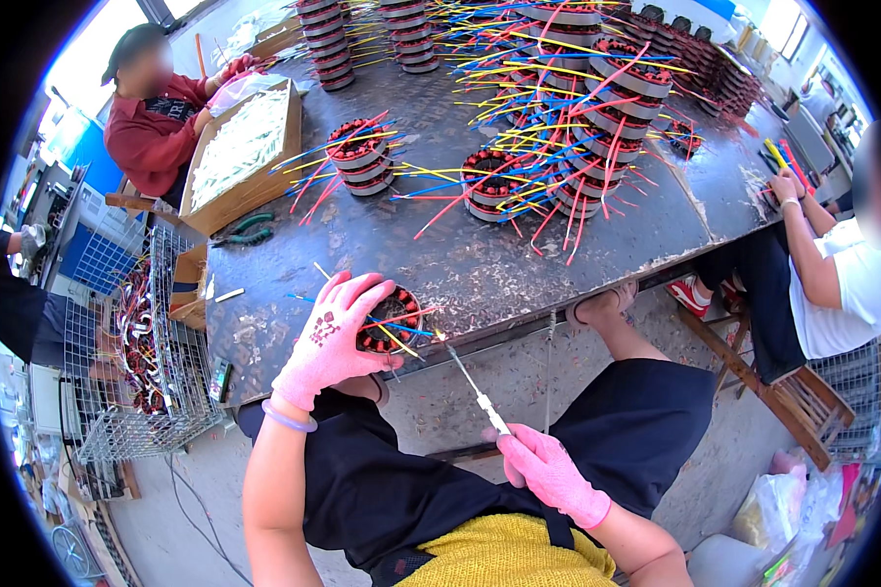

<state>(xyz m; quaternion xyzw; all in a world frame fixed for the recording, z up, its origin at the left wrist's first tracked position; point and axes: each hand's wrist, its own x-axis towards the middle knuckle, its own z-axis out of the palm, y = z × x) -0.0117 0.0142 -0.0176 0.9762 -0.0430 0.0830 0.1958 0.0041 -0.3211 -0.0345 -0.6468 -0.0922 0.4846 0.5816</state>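
Observation:
My left hand [325, 338], in a pink glove, is wrapped round the left side of a motor stator [407, 309] at the table's near edge. Red coils line the stator's ring, and red, blue and yellow wires stick out of it. In my pink-gloved right hand [553, 476] is a long-necked lighter [472, 386] with a white handle and a thin metal tube. A small orange flame shows at its tip, close beside the ends of the red and blue wires. The glove hides the stator's left part.
Stator stacks [362, 161] with loose wires stand on the dark table [294, 279], tallest at the back right [607, 127]. Green-handled pliers [250, 230] lie by a cardboard box [198, 217] of white pieces. A wire basket [147, 435] stands left. Co-workers sit at far left and right.

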